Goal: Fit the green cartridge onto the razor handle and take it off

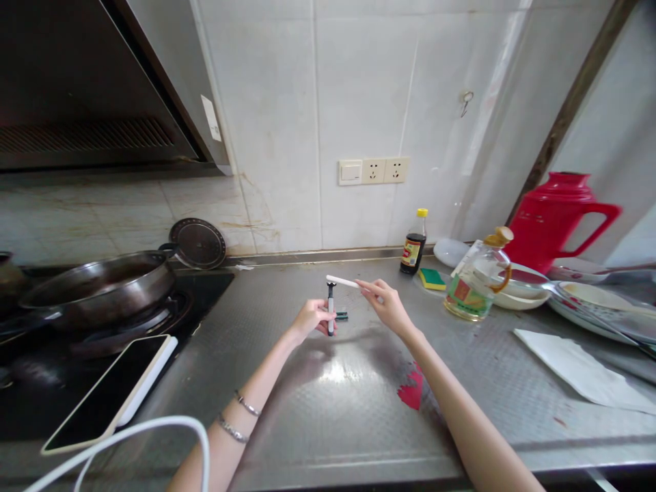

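My left hand is closed around what looks like a razor, with a grey handle and a black top, held upright above the counter. In my right hand is a slim white stick, pinched near one end and shaped like a toothbrush handle. Its far end lies across the razor's black top and appears to touch it; the contact is too small to make out. A small dark green item shows just behind my left hand, partly hidden.
Right of my hands stand a soy sauce bottle, a sponge, an oil jug, a red thermos and bowls. Left are a pan on the stove, a phone and a white cable.
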Available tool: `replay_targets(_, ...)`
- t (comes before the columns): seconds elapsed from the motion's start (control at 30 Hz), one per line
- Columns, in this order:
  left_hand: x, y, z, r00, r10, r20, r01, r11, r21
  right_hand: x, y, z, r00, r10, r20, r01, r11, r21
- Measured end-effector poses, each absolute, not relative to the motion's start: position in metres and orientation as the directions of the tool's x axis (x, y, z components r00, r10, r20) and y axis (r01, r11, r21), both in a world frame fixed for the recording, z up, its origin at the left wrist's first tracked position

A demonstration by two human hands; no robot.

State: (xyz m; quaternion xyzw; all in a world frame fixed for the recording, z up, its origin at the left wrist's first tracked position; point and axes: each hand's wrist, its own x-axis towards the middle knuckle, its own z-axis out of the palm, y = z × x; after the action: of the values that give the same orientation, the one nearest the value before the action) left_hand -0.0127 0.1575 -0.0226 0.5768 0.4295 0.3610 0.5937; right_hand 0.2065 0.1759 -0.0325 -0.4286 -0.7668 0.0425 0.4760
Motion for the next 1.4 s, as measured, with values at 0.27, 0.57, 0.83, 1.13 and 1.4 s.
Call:
replay_targets(0.27, -0.015, 0.162, -0.027, 0.352, 0.934, -0.058, 0.048, 0.043, 0.998, 0.22, 0.179, -0.031, -0.174, 0.706, 0.687, 0.646, 0.608, -0.461)
replay_targets(0.57, -0.013, 0.16, -0.027, 0.359, 0.931, -0.062, 0.078, 0.036, 0.996, 0.214, 0.176, -0.031, -0.197, 0.691, 0.695, 0.633, 0.631, -0.448)
replay_targets(0.83, -0.013, 0.159, -0.025, 0.349, 0.936, -0.05, 0.097, 0.017, 0.995, 0.224, 0.175, -0.025, -0.188, 0.689, 0.7, 0.608, 0.641, -0.468)
replay_targets(1.13, -0.013, 0.16, -0.026, 0.374, 0.927, 0.013, 0.077, -0.045, 0.996, 0.233, 0.177, -0.025, -0.204, 0.701, 0.683, 0.583, 0.648, -0.49)
replay_targets(1.4, -0.009, 0.158, -0.028, 0.356, 0.934, -0.012, 0.124, -0.035, 0.992, 0.217, 0.172, -0.024, -0.203, 0.709, 0.675, 0.506, 0.666, -0.548)
